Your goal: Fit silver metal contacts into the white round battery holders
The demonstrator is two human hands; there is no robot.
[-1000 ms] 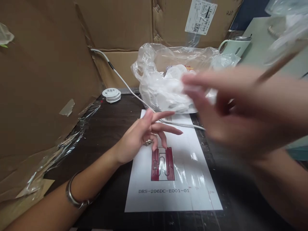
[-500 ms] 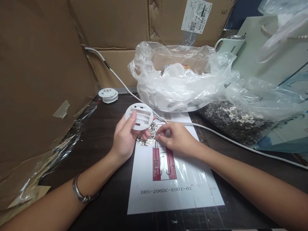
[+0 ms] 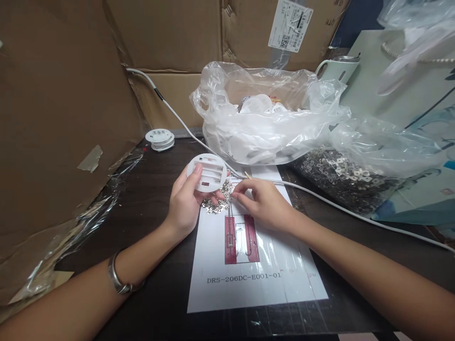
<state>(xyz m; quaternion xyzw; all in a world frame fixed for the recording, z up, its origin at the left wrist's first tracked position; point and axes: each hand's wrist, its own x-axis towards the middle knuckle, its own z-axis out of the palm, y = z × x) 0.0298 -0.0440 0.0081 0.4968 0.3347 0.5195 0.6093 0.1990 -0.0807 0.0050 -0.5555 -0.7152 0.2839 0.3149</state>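
My left hand (image 3: 185,201) grips a white round battery holder (image 3: 206,173), tilted so its battery slots and springs face up, with the thumb across its left side. Just below it, a pile of small shiny metal contact pieces (image 3: 216,205) lies on a printed sheet (image 3: 213,296). My right hand (image 3: 265,201) is beside the pile, thumb and forefinger pinched together at its right edge. Whatever sits between those fingertips is too small to make out. A thin pale stick (image 3: 248,175) pokes out behind the right hand; I cannot tell whether it is held.
More white round holders (image 3: 160,139) are stacked at the back left. A clear plastic bag (image 3: 273,137) of white parts stands behind my hands. To its right lies a bag of metal pieces (image 3: 344,177). A white cable (image 3: 330,203) crosses the table. Cardboard (image 3: 57,118) walls the left side.
The battery holder has turned slightly in my left hand. My right hand has moved very slightly right, its fingertips still pinched beside the metal pile. The view has shifted a little.
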